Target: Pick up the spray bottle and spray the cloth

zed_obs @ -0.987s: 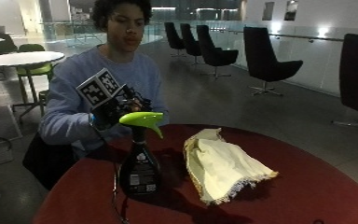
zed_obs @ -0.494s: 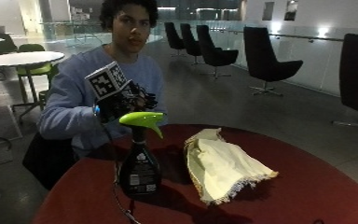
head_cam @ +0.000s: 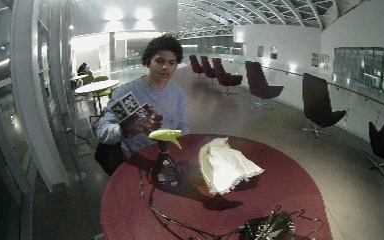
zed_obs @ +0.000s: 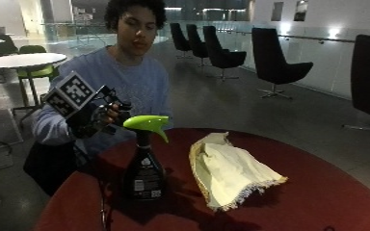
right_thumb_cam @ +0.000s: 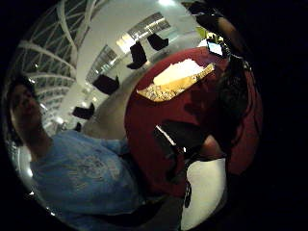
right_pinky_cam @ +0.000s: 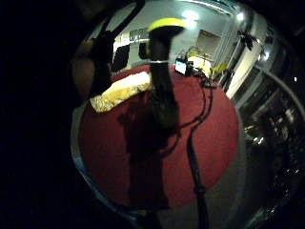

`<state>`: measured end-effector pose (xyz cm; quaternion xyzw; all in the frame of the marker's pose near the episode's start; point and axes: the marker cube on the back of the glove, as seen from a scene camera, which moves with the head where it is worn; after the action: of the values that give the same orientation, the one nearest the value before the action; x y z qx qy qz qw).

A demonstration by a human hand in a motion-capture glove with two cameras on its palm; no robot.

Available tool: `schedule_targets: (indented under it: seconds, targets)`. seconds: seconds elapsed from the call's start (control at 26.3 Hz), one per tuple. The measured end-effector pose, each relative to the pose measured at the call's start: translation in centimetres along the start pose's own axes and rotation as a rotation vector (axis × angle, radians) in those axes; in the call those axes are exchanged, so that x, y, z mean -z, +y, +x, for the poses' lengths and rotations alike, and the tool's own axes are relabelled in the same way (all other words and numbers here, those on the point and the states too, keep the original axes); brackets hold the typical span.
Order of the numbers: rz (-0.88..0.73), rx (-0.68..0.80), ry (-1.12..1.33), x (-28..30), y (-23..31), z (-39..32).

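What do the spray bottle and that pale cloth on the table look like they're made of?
The spray bottle looks plastic: dark, slightly glossy body, bright lime-green moulded trigger head. The cloth seems a soft woven fabric, pale cream, lying in loose folds, with a fringed yellowish edge. The table has a matte dark-red top; its material is unclear.

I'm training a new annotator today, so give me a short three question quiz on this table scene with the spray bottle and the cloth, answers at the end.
1. True or false: the black-gloved right hand grips the dark spray bottle with the lime-green trigger head.
2. What lies on the round red table beside the bottle? A) a folded pale yellow cloth with a fringed edge B) a white plate C) an open book
3. Fill in: the bottle stands ____ on the table.

Key: 1 false, the hand is raised behind the trigger head, not on it. 2 A. 3 upright.
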<state>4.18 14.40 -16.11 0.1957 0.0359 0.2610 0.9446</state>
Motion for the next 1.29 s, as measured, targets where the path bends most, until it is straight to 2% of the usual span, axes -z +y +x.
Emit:
schedule_targets:
  seconds: [0.27,0.61,0.99,1.29]
  targets:
    - [-0.026,-0.220,-0.170,-1.2,-1.6,5.8]
    - [-0.070,-0.333,-0.410,-5.3,-5.8,9.7]
    - [-0.038,-0.368,-0.606,-8.8,-8.3,11.2]
    - [0.087,-0.392,-0.534,-10.2,-8.7,11.9]
